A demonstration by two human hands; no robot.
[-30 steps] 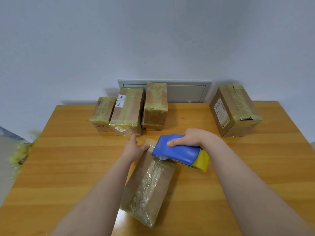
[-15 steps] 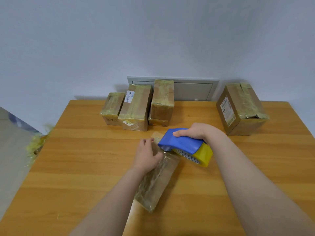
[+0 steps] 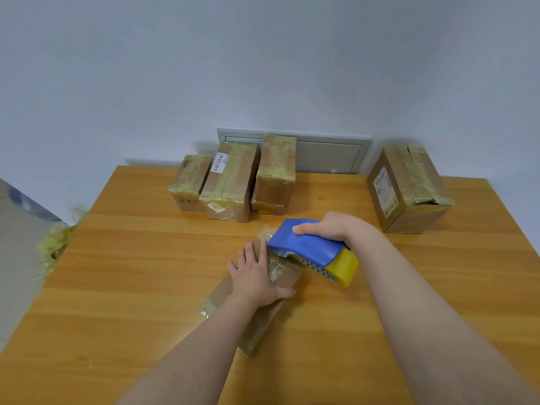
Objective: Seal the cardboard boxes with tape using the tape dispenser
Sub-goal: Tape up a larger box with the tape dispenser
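The long cardboard box [image 3: 287, 276] lies mid-way on the bench [image 3: 146, 287], closed, contents not visible. The left hand [image 3: 257, 276] presses on its top, fingers straight and slightly spread. The right hand [image 3: 330, 226] holds the tape dispenser [image 3: 304, 244] at the box's far end, fingers curled round it. Other taped boxes [image 3: 230, 182] stand behind, closed.

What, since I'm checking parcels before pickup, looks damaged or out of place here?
The large box standing alone at the far right of the table: tape on its near top edge is torn and lifted, leaving a dark gap. Also, yellowish shredded strands sit bunched off the table's left edge.
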